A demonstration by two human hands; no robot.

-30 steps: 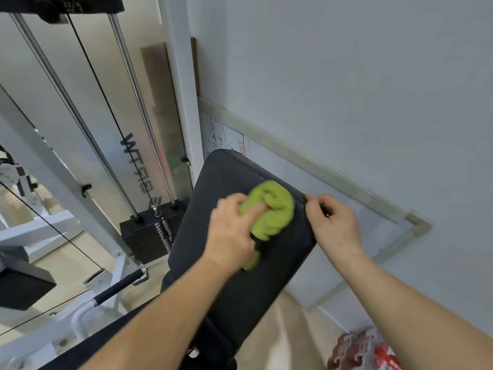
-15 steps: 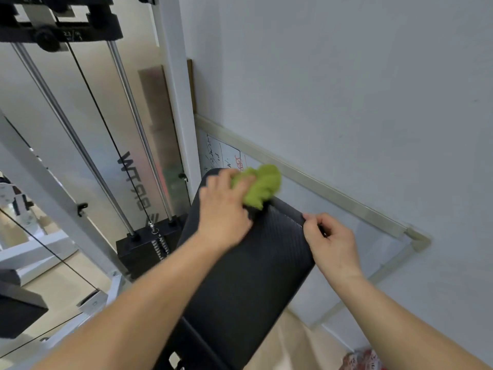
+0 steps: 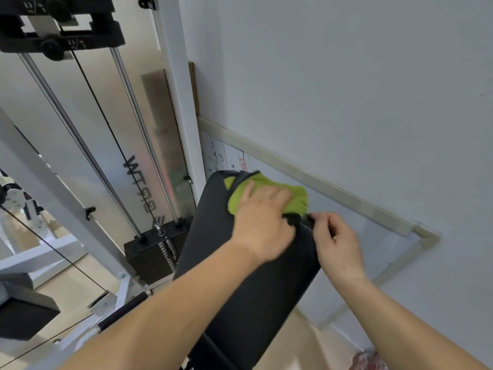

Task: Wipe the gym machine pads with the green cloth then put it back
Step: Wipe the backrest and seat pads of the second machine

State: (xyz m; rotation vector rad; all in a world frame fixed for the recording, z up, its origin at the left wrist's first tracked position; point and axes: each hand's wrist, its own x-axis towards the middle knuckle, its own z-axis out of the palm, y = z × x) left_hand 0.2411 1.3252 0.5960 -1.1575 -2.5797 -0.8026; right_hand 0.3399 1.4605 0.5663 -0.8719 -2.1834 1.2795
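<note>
**Now wiping the top end of the pad, cloth under my left palm**

Right now I am in the wiping step, not the putting-back one. I have the green cloth (image 3: 269,192) spread across the upper end of the black pad (image 3: 248,284), close to its top edge and its right-hand corner, and my left hand (image 3: 262,222) lies flat on it with the fingers laid out toward the wall (image 3: 346,76), pressing the cloth down rather than pinching it. A fold of cloth shows past my fingertips on both sides; the left hand is a little blurred, so I judge it is mid-stroke.

My right hand (image 3: 336,244) is at the pad's right edge just beside the cloth, fingers curled narrow around the rim. I take it to be steadying the pad; whether it also nips a corner of the cloth I cannot tell, since the thumb hides that spot.

Both forearms reach up and forward from the bottom of the view, the left one crossing over the long body of the pad, the right one running along the wall side where a framed whiteboard (image 3: 354,209) leans.

Most of the pad below my left wrist looks like ground to cover, so I would guess the wiping is well short of done. The next move, as I see it, calls for dragging the cloth down the length of the pad with firm, even pressure, keeping the fabric flat so it does not bunch or slip off the edge toward the weight stack (image 3: 149,252). Where the cloth goes back afterwards is not in sight.
</note>
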